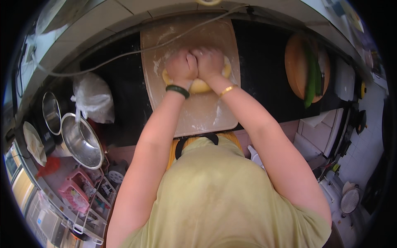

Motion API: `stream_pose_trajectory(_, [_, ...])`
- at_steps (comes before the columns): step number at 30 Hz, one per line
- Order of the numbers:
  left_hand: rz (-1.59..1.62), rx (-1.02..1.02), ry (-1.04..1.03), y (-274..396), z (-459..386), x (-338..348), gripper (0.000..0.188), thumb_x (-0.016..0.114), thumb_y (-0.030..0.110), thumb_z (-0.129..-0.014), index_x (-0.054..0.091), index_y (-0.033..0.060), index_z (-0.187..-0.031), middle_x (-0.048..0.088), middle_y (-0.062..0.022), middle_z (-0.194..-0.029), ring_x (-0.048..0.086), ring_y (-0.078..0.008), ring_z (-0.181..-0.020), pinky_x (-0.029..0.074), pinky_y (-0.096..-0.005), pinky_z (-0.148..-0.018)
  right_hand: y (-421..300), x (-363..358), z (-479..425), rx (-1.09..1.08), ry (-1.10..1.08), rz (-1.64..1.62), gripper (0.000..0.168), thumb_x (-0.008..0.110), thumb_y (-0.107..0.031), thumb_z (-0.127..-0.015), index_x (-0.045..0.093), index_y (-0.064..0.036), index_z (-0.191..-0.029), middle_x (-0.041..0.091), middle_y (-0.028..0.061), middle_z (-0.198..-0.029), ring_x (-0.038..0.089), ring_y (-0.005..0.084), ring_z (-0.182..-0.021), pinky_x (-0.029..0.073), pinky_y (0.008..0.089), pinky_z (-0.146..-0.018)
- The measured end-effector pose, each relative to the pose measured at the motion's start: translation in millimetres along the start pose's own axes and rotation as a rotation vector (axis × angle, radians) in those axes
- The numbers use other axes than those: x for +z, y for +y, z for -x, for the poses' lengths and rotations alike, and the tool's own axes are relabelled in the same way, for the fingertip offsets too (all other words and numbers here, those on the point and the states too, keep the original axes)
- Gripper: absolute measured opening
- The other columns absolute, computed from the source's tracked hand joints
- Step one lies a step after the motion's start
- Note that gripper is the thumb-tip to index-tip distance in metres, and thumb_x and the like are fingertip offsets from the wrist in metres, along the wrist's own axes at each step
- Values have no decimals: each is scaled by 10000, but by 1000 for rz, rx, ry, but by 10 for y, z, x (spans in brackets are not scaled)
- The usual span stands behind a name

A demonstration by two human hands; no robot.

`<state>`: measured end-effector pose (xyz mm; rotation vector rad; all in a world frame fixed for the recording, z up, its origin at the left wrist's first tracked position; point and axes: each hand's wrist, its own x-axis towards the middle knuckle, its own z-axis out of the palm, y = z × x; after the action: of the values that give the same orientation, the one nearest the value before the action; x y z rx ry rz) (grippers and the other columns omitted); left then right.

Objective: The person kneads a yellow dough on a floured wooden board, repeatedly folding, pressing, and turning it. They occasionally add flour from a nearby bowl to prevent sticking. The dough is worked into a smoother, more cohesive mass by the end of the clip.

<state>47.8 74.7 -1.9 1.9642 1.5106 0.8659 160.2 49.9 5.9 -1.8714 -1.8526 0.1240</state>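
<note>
A lump of yellow dough (200, 86) lies on a pale brown board (201, 114) streaked with white flour. My left hand (182, 65), with a dark green bangle at its wrist, presses down on the left part of the dough, fingers curled. Side by side with it, my right hand (211, 60) bears on the right part, a gold bracelet on that wrist. Both hands touch each other at the thumbs. They cover most of the dough, and their fingertips are hidden. Dough shows around the outer sides and below the wrists.
A pale cable (124, 55) crosses above the board's far part. To the left are a tied plastic bag (94, 97) and a steel bowl (82, 141). At the right, a round wooden board (294, 68) carries long green vegetables (310, 74) and a knife-like blade.
</note>
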Motion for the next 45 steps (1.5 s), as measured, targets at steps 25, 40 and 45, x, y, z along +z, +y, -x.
stream_pose_trajectory(25, [7, 132, 42, 134, 416, -186, 331, 469, 296, -888, 688, 97, -1035, 687, -167, -908, 634, -383, -821, 482, -480, -737, -72, -90, 358, -79, -18, -109, 200, 575, -331, -814, 675, -160, -843, 691, 52, -893, 651, 284, -802, 492, 409, -715])
stream_pose_trajectory(40, [103, -271, -447, 125, -215, -514, 579, 374, 548, -981, 699, 73, -1041, 701, -199, -1073, 633, -418, -1037, 480, -482, -911, -176, -778, -253, 191, -631, -99, 435, 416, -376, -983, 685, -105, -1191, 681, 168, -1181, 640, 342, -1111, 506, 443, -949])
stream_pose_trajectory(45, [-274, 199, 99, 615, 697, -357, 242, 539, 298, -897, 717, 163, -992, 669, -79, -1054, 608, -316, -991, 460, -450, -882, -213, -641, 652, 1, -169, 20, 214, 534, -225, -863, 698, -96, -910, 704, 113, -993, 669, 280, -911, 517, 408, -806])
